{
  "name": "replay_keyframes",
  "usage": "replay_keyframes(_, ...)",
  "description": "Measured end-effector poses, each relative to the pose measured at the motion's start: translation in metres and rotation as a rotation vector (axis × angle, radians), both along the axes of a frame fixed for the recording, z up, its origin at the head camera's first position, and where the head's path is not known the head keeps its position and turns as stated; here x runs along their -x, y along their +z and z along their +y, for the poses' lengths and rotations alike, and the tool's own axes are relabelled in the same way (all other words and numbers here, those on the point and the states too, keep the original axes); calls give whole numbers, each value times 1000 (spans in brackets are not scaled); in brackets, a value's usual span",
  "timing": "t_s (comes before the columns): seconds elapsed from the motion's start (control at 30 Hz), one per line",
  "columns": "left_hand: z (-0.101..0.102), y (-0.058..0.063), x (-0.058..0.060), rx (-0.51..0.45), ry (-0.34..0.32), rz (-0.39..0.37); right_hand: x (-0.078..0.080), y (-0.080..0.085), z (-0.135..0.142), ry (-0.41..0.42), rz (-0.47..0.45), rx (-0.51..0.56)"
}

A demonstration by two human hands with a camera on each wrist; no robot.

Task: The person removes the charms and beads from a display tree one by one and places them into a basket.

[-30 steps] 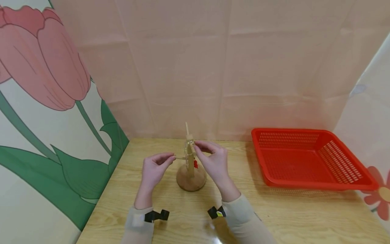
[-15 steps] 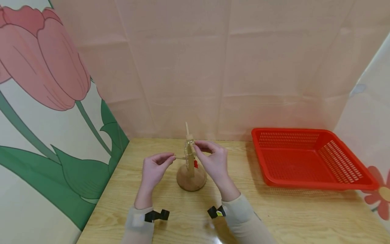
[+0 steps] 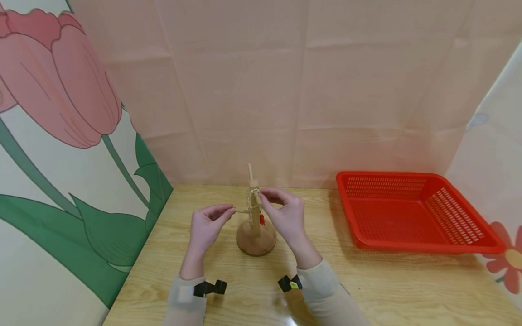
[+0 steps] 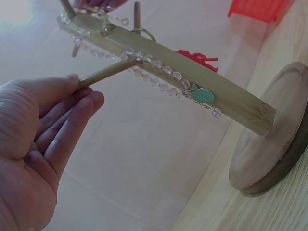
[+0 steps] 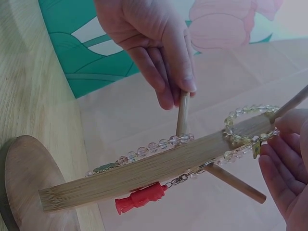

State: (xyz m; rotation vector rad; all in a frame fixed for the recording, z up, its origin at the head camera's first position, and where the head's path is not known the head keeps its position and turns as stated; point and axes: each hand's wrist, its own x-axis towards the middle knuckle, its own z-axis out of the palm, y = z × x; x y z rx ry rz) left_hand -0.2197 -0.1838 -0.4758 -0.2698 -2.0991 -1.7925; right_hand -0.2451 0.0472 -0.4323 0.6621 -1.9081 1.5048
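Observation:
A wooden jewelry stand [image 3: 256, 222] with a round base [image 3: 256, 244] and several side pegs stands upright on the table. My left hand [image 4: 43, 125] pinches the end of a lower peg [image 4: 108, 74] between thumb and fingers. Over that peg hangs a pink clear-bead bracelet [image 4: 168, 70] with a green charm [image 4: 202, 94]. Near the top of the post, my right hand [image 5: 288, 163] pinches the edge of a pale yellow bead bracelet [image 5: 231, 124], looped around an upper peg [image 5: 291, 103]. A red figure-shaped charm [image 5: 140, 198] on a small chain hangs from another peg [image 5: 238, 183].
A red plastic basket [image 3: 424, 248] sits at the right of the wooden table [image 3: 253, 290]. A pink cloth [image 3: 253, 90] hangs behind, and a tulip-printed panel [image 3: 61, 90] borders the left side. Both wrists wear black camera mounts [image 3: 210, 287].

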Motion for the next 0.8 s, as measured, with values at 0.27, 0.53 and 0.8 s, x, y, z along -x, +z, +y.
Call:
replay_keyframes(0.27,0,-1,1,1,-5,8,-2,3,-3,-19,7,8)
replay_keyframes(0.53,0,-1,0,10,-2,11,-3,3,-1,-14,26,9)
replay_keyframes(0.8,0,-1,0,1,-4,7,-4,3,2,16,54,19)
